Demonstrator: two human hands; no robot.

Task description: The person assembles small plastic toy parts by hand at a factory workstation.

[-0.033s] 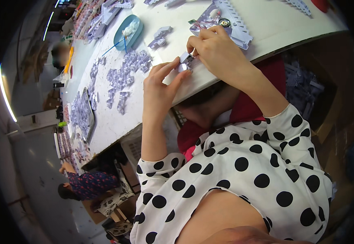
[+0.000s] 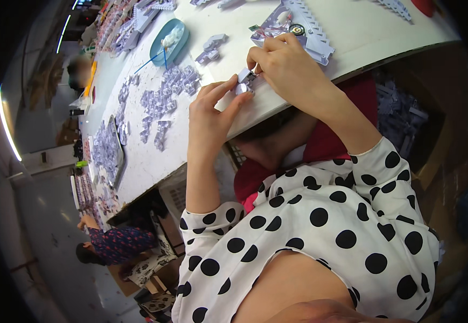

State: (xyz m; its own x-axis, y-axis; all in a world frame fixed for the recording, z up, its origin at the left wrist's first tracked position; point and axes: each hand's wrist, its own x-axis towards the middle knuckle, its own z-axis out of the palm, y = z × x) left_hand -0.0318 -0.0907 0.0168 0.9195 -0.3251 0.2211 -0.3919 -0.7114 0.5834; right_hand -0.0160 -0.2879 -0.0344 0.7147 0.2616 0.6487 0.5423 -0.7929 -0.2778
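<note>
Between the thumb and forefinger of my left hand is a small pale lilac plastic part, held at the table's near edge. A dark piece shows at its upper end. My right hand is closed in a pinch right beside that dark piece; whatever lies in its fingertips is too small to make out. Just beyond the right hand lies a larger lilac plastic housing with a toothed edge. Thin wires and a round black speaker sit in it, partly hidden by my fingers.
Left of my hands lie a few lilac parts, a blue dish with white fluffy stuff and blue sticks, and a spread of small clear-lilac pieces. A filled tray stands farther left. Below the table's right side, a box holds lilac parts. A co-worker sits at lower left.
</note>
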